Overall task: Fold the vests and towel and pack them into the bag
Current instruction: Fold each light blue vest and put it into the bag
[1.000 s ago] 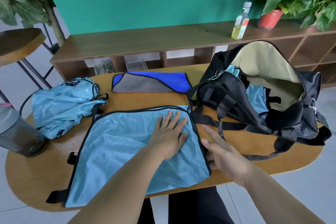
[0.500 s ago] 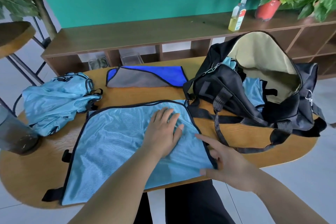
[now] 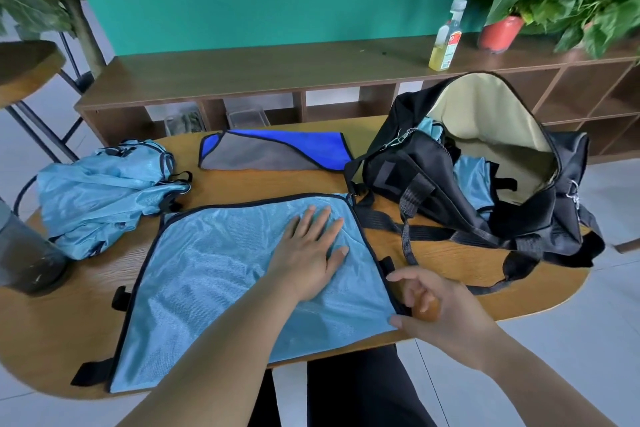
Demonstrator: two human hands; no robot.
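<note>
A light blue mesh vest (image 3: 221, 284) with black trim lies spread flat on the wooden table (image 3: 450, 263) in front of me. My left hand (image 3: 310, 253) presses flat on its right half, fingers straight. My right hand (image 3: 436, 308) pinches the vest's near right corner at the black edge, thumb on the fabric. A heap of crumpled light blue vests (image 3: 100, 194) sits at the left. A folded blue and grey towel (image 3: 273, 154) lies at the back. The black bag (image 3: 485, 177) stands unzipped at the right with blue fabric inside.
A dark tumbler (image 3: 24, 253) stands at the table's left edge. The bag's black straps (image 3: 415, 236) trail across the table near my right hand. Behind runs a low wooden shelf (image 3: 277, 66) with a bottle (image 3: 446, 38) and a potted plant (image 3: 502, 31).
My right hand moved down along the vest's right edge to its near corner and curled round it. My left hand stayed flat on the vest.
</note>
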